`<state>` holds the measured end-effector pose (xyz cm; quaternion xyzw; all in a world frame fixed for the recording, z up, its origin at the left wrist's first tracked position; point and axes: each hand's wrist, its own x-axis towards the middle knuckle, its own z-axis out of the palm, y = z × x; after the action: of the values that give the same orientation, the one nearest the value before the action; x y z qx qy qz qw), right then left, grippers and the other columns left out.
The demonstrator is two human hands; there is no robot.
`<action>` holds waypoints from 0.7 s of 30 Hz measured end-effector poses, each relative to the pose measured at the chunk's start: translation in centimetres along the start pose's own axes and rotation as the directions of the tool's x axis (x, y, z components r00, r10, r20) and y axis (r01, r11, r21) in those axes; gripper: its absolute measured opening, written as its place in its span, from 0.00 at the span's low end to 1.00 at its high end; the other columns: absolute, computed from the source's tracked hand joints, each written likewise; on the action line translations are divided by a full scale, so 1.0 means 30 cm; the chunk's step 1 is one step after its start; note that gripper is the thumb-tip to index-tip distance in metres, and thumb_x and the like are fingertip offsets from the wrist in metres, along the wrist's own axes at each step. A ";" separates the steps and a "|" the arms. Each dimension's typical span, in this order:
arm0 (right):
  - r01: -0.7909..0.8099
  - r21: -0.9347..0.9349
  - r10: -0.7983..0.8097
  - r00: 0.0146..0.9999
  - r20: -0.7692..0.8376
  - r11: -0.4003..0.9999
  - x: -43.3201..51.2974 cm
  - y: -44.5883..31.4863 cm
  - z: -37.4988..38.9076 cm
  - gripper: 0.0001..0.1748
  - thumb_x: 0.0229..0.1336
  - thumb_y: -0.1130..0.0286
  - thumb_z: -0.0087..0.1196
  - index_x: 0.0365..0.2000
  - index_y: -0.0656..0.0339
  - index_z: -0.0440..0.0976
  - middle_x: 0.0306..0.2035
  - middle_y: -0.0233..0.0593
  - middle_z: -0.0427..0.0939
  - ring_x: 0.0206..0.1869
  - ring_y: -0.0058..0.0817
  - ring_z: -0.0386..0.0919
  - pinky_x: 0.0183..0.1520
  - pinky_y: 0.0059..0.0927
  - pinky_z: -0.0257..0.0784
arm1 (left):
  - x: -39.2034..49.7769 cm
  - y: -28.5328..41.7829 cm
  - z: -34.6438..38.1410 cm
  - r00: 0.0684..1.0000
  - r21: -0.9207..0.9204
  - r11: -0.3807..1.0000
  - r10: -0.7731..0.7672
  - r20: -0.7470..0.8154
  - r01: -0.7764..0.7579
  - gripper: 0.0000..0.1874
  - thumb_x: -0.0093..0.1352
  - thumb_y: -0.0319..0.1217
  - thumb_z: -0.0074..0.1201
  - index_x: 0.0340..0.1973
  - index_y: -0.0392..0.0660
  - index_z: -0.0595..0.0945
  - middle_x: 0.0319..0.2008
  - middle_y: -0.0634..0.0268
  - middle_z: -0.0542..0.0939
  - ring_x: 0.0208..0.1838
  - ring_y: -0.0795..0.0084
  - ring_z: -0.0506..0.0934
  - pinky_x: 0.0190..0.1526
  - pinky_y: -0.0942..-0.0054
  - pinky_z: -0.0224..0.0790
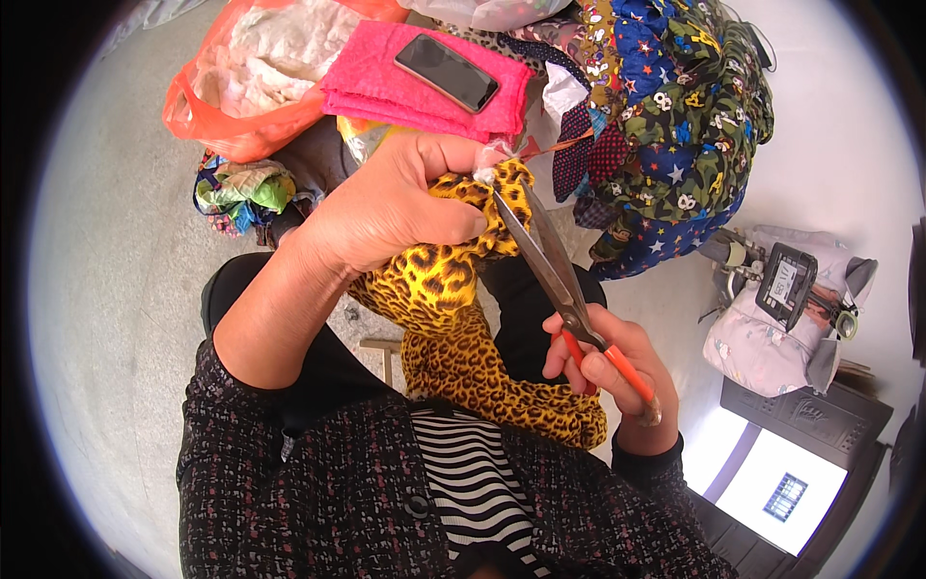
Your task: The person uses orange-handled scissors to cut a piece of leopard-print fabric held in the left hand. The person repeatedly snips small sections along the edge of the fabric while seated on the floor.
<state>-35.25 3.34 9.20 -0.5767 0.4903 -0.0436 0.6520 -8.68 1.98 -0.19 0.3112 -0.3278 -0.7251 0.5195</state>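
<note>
My left hand [409, 206] grips the upper end of a yellow and black leopard-print cloth piece [441, 282], which looks stuffed and hangs down over my lap. A tuft of white fibre [486, 172] pokes out at its top, close to my fingertips. Held by orange-covered handles in my right hand [618, 362] is a pair of metal scissors [553, 279]. Their blades are slightly apart and point up at the cloth's end. Whether cloth lies between the blade tips, I cannot tell.
Beyond my hands, a smartphone [447, 72] lies on folded pink fabric [427, 108]. An orange-red plastic bag [217, 134] of white stuffing [282, 54] stands left, above crumpled cloth scraps [246, 189]. Printed fabric [680, 130] is heaped right. An electric scooter [781, 311] stands farther right, near a doorway [778, 478].
</note>
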 end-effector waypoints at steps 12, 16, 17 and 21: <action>0.036 0.018 -0.037 0.998 0.050 0.999 -0.005 0.006 0.003 0.22 0.65 0.63 0.50 0.54 0.65 0.70 0.23 0.27 0.73 0.22 0.10 0.65 0.27 0.15 0.60 | 0.004 -0.013 -0.012 1.000 -0.118 0.993 -0.014 -0.005 0.014 0.23 0.58 0.16 0.54 0.51 0.35 0.81 0.40 0.68 0.82 0.38 0.83 0.78 0.41 0.82 0.73; 0.014 0.084 -0.018 0.999 0.051 0.996 -0.005 0.025 0.014 0.20 0.64 0.68 0.49 0.54 0.65 0.70 0.22 0.26 0.72 0.21 0.09 0.64 0.26 0.14 0.59 | 0.006 -0.013 -0.012 1.000 -0.126 0.992 -0.005 0.003 0.005 0.23 0.58 0.16 0.54 0.51 0.35 0.81 0.40 0.68 0.83 0.39 0.83 0.79 0.43 0.81 0.73; 0.009 0.110 -0.015 0.998 0.055 0.994 -0.005 0.031 0.015 0.20 0.64 0.69 0.48 0.54 0.65 0.70 0.22 0.26 0.72 0.20 0.09 0.63 0.25 0.13 0.59 | 0.006 -0.013 -0.013 1.000 -0.122 0.993 -0.001 0.006 0.002 0.23 0.58 0.16 0.54 0.51 0.35 0.81 0.40 0.68 0.83 0.39 0.83 0.79 0.44 0.81 0.73; 0.011 0.148 -0.021 0.998 0.066 0.989 -0.005 0.055 0.017 0.20 0.64 0.71 0.47 0.55 0.65 0.71 0.21 0.26 0.72 0.20 0.09 0.63 0.25 0.13 0.59 | 0.005 -0.010 -0.014 1.000 -0.124 0.992 0.009 0.027 -0.005 0.24 0.57 0.16 0.53 0.51 0.35 0.81 0.41 0.67 0.83 0.40 0.82 0.79 0.46 0.80 0.73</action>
<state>-35.80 4.33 7.90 -0.5322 0.4587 -0.0655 0.7086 -8.55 1.85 -0.69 0.2672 -0.2900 -0.7465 0.5359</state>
